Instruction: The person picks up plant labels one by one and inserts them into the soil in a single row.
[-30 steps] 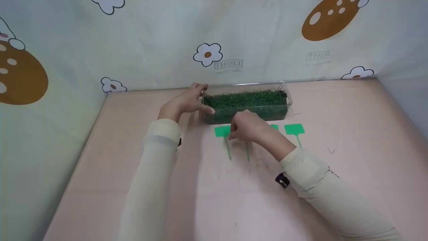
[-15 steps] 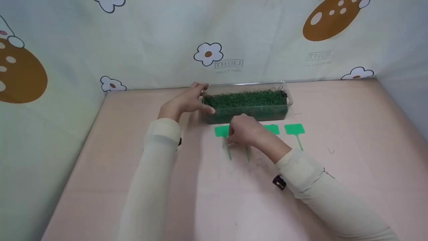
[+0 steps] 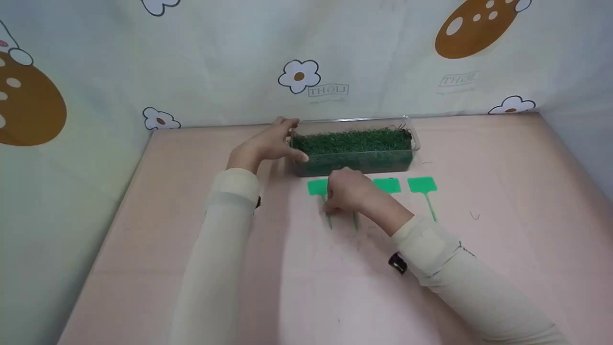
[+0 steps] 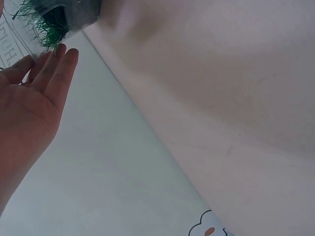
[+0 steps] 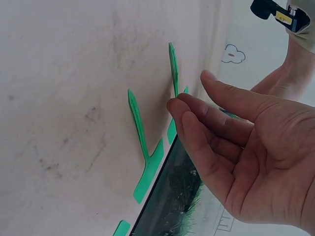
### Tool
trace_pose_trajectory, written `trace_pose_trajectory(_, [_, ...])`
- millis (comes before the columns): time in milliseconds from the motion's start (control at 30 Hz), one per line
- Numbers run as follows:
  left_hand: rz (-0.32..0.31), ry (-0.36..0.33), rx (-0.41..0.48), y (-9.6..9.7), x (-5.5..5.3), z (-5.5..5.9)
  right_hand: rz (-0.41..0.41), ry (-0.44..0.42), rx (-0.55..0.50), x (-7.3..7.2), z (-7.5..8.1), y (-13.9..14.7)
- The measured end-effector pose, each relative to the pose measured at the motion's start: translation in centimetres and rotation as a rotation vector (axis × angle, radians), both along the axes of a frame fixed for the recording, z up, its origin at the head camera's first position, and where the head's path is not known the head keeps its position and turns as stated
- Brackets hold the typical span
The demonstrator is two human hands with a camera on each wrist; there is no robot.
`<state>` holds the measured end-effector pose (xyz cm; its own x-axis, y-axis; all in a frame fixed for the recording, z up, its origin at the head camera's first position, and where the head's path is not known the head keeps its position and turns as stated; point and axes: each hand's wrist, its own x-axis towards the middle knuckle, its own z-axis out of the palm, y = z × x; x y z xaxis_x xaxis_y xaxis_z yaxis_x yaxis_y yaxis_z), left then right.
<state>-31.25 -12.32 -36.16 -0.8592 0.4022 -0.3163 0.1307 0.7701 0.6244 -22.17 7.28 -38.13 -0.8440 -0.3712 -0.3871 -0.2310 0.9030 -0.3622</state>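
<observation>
1. Several green tags (image 3: pixel 422 184) lie on the pink surface (image 3: pixel 306 297) before the clear box (image 3: pixel 383 162) of grass (image 3: pixel 352 141).
2. The right hand (image 3: pixel 352 191) hides some; grip narrow, thumb apart from fingertips.
3. The left hand (image 3: pixel 268 143) grips the box's left end, spread wide.
4. Boxed wall lettering (image 3: pixel 328 90) begins "TH".

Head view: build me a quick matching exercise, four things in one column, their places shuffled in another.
Things
1. Green grass-like strip
2. Rightmost flat green T-shaped marker
3. Person's bare left grip
4. Person's bare right grip

Places
A. At the left end of the clear rectangular plastic box
B. Inside the box's walls
C. Partly covering the row of markers
D. Flat on the pale pink tabletop

Pairs: 1-B, 2-D, 3-A, 4-C
</observation>
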Motion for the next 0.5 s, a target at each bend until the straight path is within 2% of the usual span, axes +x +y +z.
trace_pose_trajectory(500, [0.007,0.002,-0.003,-0.01,0.11,0.08,0.006,0.007,0.055,0.14,-0.17,-0.54])
